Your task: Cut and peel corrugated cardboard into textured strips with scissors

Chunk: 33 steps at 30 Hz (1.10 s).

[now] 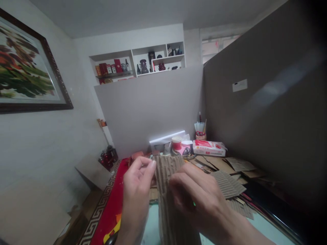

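A long strip of corrugated cardboard stands tilted before me, its ridges bare and running lengthwise. At its upper left edge my left hand is closed, thumb and fingers pinching the cardboard. My right hand is curled over the strip's right side, fingers bent against the ridged face; its fingertips are mostly hidden. A tiny bright green spot shows under the right palm, too small to name. Beneath the strip lies a pale green work surface. A yellow-handled tool lies by my left wrist.
Torn corrugated pieces lie on the right beside a dark glossy panel. Behind them are a tissue pack, a red and white paper cup and a pen holder. A red patterned cloth runs along the left. Grey partitions rise behind.
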Tool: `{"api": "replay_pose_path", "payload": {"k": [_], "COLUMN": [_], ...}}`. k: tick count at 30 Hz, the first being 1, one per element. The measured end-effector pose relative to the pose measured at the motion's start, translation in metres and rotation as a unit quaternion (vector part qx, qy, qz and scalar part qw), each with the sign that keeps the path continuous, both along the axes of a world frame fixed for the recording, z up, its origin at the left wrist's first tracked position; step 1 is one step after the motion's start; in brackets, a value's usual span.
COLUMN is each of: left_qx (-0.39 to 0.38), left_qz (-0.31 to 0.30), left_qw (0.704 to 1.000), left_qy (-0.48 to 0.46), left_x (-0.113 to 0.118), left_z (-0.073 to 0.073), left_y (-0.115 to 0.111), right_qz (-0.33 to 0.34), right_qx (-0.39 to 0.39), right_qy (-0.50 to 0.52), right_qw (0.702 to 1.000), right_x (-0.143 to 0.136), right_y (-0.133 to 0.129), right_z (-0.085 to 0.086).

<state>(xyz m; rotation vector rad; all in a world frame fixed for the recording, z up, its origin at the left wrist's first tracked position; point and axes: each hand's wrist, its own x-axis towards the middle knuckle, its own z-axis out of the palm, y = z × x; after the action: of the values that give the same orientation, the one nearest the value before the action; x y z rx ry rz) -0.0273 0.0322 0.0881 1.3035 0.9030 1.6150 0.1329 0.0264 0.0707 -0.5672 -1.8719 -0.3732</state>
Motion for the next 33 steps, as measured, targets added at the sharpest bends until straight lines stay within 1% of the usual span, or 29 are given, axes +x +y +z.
{"api": "replay_pose_path", "payload": {"k": [3,7,10,15,18,21,26,29,33], "left_qx": [0.006,0.011,0.021,0.025,0.014,0.008,0.017,0.021,0.026], "left_qz": [0.011,0.022,0.027,0.025,0.013,0.01,0.03,0.035,0.044], "left_qw": [1.0,1.0,0.998,0.997,0.996,0.997,0.999,0.999,0.997], "left_qy": [0.001,0.019,0.044,0.072,0.086,0.072,0.026,-0.015,-0.06], "left_x": [-0.001,0.0,0.002,0.004,0.004,0.004,0.007,0.009,0.012], "left_z": [-0.003,-0.007,-0.007,-0.007,-0.007,-0.008,-0.009,-0.01,-0.013], "left_y": [0.001,0.0,-0.001,-0.003,-0.002,-0.001,0.001,0.001,0.001], "right_qz": [0.011,-0.016,-0.038,-0.066,-0.058,-0.031,0.014,0.022,0.018], "right_qx": [-0.01,0.01,0.017,0.015,0.016,-0.004,-0.035,-0.051,-0.048], "right_qy": [0.012,0.029,0.011,0.0,0.015,0.018,0.017,0.036,0.055], "right_qw": [1.0,0.999,0.999,0.998,0.998,0.999,0.999,0.998,0.997], "right_x": [0.0,0.0,0.001,0.005,0.006,0.005,0.003,0.003,0.002], "right_y": [0.002,0.006,0.005,0.003,0.006,0.006,0.0,-0.001,0.001], "right_z": [-0.001,-0.007,-0.009,-0.008,-0.006,-0.003,-0.001,-0.002,-0.004]}}
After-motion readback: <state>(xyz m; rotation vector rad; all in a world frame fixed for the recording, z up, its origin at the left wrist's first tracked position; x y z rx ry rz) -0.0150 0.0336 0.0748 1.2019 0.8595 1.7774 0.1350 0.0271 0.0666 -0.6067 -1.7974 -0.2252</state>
